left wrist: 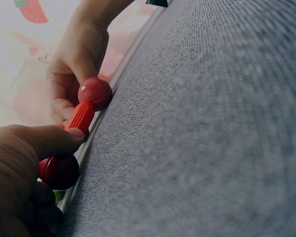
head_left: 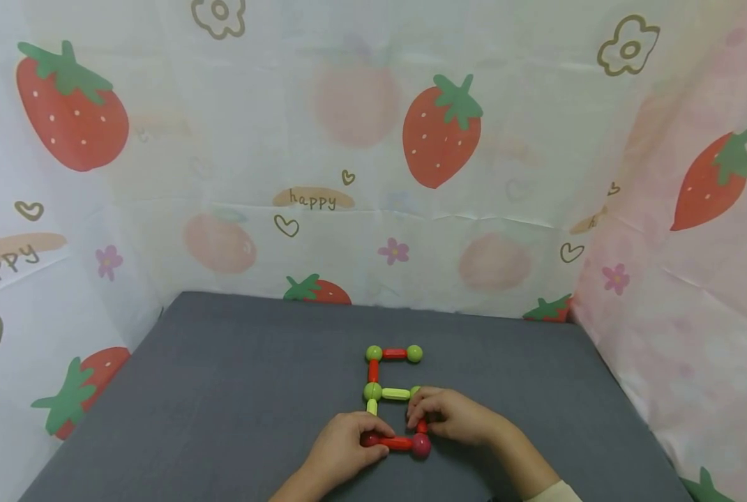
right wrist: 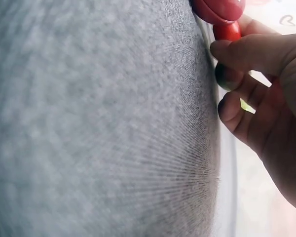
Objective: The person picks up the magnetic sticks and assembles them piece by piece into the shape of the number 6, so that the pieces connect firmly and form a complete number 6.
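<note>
Balls and short magnetic rods lie joined in a shape like a 6 on the grey cloth. My left hand [head_left: 346, 446] pinches the bottom red rod [head_left: 400, 443] near its left end, where a dark red ball [left wrist: 64, 173] is partly covered by the fingers. At the rod's other end sits a second red ball [head_left: 420, 445]. From that ball another red rod [right wrist: 228, 31] runs up between the thumb and fingers of my right hand [head_left: 453, 416]. Those fingers partly cover a green ball [head_left: 414, 392], which meets a yellow-green rod [head_left: 395, 394].
Farther back, the shape continues with a green ball [head_left: 372, 392], an upright red rod [head_left: 374, 371], a corner green ball [head_left: 374, 353], a top red rod [head_left: 395, 353] and an end green ball [head_left: 414, 353]. A strawberry-print curtain [head_left: 254, 153] surrounds the grey table [head_left: 235, 376].
</note>
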The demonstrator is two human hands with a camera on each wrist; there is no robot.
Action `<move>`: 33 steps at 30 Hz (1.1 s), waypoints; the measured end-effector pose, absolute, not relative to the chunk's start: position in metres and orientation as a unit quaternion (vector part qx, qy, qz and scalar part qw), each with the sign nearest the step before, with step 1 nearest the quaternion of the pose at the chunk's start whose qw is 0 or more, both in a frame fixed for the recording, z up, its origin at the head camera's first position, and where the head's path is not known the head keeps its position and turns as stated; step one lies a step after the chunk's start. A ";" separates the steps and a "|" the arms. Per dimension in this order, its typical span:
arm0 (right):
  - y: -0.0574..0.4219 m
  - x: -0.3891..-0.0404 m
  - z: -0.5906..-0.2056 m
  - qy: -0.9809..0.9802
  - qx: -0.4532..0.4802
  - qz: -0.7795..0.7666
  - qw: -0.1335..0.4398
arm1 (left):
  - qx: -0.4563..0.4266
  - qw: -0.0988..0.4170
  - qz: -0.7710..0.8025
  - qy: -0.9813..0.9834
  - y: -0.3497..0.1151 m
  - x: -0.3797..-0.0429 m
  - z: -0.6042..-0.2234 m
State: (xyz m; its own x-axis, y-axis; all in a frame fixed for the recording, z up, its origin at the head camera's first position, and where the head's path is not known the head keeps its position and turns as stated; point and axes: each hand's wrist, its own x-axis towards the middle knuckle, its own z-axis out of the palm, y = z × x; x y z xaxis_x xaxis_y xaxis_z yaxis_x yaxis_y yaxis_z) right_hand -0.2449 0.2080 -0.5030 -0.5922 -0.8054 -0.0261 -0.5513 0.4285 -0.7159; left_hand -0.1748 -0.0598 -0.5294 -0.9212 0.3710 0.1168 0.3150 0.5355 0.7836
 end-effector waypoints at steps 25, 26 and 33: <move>0.222 -0.214 -0.484 0.842 -0.304 -0.435 0.094 | 0.202 0.026 0.443 0.873 -0.058 -0.171 -0.536; 0.221 -0.213 -0.481 0.844 -0.299 -0.436 0.090 | 0.203 0.025 0.444 0.872 -0.058 -0.171 -0.536; 0.217 -0.215 -0.474 0.846 -0.293 -0.439 0.073 | 0.207 0.006 0.434 0.877 -0.059 -0.174 -0.533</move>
